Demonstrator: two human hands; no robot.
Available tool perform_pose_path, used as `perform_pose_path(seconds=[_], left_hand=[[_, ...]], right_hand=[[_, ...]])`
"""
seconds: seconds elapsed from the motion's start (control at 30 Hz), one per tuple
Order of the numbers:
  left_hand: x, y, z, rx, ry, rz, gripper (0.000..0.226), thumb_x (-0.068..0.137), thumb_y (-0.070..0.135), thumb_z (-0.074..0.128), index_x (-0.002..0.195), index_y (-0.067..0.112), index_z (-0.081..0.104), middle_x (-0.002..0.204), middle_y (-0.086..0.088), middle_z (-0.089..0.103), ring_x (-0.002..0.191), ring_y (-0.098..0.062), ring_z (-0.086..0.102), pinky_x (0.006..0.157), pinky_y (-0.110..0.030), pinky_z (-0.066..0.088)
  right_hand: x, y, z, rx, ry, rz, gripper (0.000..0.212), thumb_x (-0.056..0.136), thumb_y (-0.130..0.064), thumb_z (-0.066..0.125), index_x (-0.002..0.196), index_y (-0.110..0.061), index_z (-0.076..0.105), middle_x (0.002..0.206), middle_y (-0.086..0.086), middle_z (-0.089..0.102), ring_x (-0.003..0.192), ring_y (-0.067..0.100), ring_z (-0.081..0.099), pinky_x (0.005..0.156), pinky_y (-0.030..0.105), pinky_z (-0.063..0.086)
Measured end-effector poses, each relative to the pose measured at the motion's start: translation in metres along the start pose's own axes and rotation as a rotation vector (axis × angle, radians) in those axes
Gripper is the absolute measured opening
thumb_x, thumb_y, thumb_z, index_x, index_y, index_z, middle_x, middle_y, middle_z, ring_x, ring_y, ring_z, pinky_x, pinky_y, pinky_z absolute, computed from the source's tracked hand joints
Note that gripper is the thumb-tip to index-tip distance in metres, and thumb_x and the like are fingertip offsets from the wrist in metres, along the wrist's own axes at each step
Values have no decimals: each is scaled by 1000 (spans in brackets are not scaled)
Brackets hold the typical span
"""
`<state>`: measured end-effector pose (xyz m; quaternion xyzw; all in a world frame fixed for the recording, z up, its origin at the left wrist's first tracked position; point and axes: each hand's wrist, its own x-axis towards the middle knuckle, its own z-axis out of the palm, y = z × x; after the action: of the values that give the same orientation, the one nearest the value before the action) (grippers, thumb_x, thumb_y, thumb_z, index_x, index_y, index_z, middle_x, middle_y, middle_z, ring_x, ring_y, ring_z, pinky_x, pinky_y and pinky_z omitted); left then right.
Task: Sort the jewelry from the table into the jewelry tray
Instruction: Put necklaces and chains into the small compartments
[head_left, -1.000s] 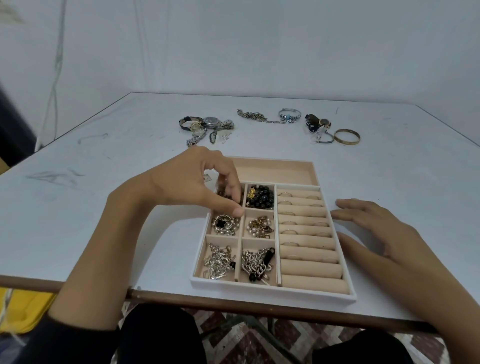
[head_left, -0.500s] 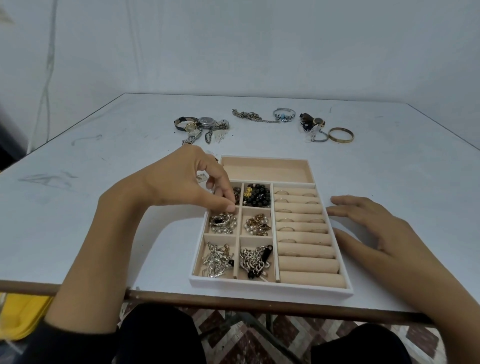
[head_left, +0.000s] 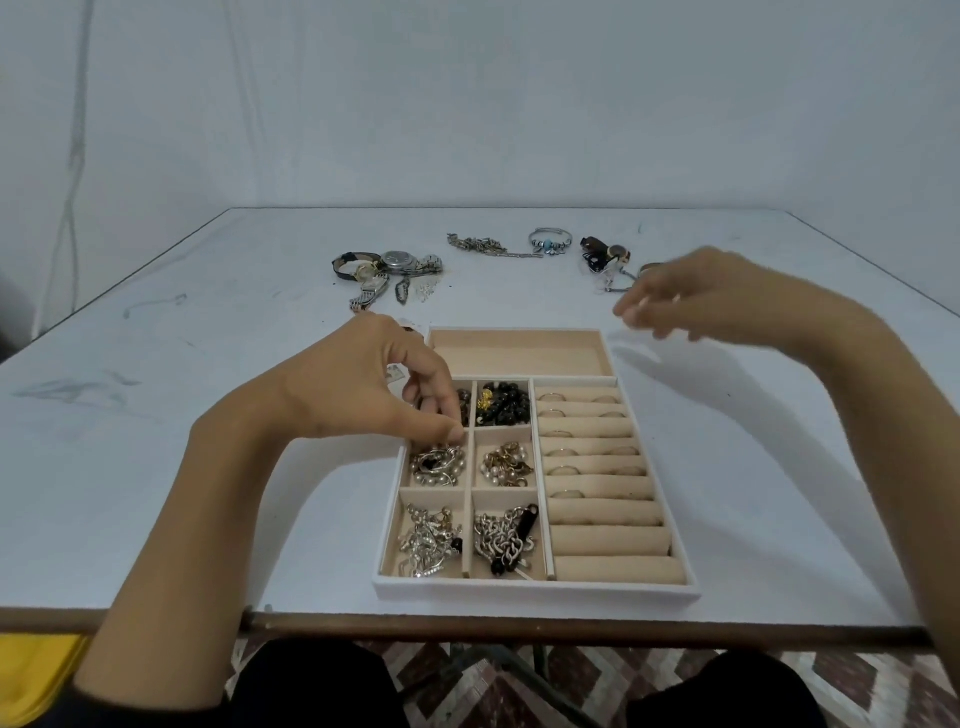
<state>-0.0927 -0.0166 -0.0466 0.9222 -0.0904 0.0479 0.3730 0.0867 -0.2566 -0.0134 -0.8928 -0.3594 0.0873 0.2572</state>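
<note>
Your jewelry tray (head_left: 535, 590) sits at the worktop's (head_left: 208, 415) near edge. Your left hand (head_left: 358, 384) curls its fingers (head_left: 441, 410) into the far-left compartment; whether they grip anything, I cannot tell. Beyond, your blurred right hand (head_left: 696, 301) hovers, fingers loose and empty, near the unsorted watches (head_left: 395, 262).

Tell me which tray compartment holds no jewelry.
The long compartment at the far end of the tray: bare beige floor, while the small ones hold pieces and the rolls hold rings.
</note>
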Motion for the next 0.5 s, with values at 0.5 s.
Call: perform_pose_path(seconds=[0.5], left_hand=[[8,-11,0,125,324,106,18,78,45,67,72,30,74,71,11,68,71,-11,58,68,-15,41]], right_hand=[[141,48,46,-285,494,237,26,93,-28,49,101,-10,67,104,13,65,103,32,56,72,31,38]])
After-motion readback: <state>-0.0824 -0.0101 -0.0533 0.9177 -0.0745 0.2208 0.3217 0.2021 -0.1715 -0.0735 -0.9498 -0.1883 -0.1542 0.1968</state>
